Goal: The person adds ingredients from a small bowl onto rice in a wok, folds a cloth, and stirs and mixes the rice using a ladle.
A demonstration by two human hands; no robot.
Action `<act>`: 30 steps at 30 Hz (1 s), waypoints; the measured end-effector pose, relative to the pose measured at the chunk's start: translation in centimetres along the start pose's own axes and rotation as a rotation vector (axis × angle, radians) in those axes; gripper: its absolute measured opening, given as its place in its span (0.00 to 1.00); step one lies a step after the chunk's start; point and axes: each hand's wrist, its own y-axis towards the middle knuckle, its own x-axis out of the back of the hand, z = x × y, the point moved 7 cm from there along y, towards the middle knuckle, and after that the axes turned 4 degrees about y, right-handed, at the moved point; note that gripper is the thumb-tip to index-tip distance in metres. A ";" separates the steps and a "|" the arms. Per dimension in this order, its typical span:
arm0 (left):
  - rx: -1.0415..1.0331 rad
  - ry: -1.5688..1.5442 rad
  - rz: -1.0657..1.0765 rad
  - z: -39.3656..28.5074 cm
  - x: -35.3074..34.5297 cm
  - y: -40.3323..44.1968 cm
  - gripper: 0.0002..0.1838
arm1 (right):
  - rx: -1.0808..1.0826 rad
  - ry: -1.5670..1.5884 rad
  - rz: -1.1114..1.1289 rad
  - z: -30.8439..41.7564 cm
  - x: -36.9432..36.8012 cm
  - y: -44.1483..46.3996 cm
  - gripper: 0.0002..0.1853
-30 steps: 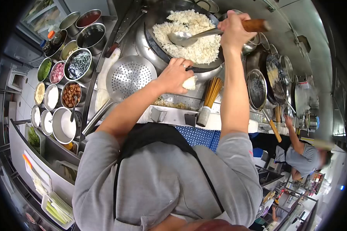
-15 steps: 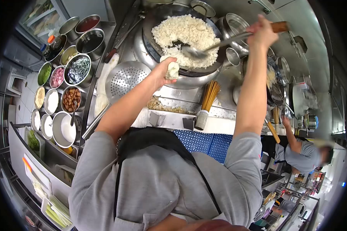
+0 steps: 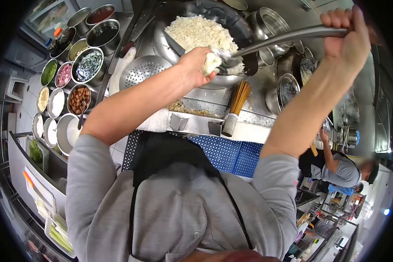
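To the near left of the broad dark metal wok sits a round, perforated steel strainer, partly behind the left forearm. The left hand is at the wok's near rim, its grip closed on a crumpled off-white bundle, probably cloth; whether it also pinches the rim cannot be told. Loose white cooked rice heaps inside the wok, just beyond that hand. The long-handled grey metal ladle has its bowl inside the wok's near side, close beside the bundle; its long axis slants up and away to the wok's right. Near side of the wok stands a tan brush of thin sticks. Well right of the wok, the right hand is clenched around the ladle's handle, so the left hand is nearer the rice.
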 end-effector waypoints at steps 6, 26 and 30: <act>-0.160 -0.144 -0.117 8.2 6.1 -1.2 0.07 | 0.050 0.090 -0.102 -10.4 3.6 4.7 0.13; -0.101 0.008 -0.005 1.8 3.8 5.2 0.05 | 0.029 0.021 0.138 1.1 2.1 5.5 0.09; -0.114 0.099 -0.076 1.1 4.6 8.9 0.05 | 0.211 0.202 0.351 3.5 8.4 2.3 0.08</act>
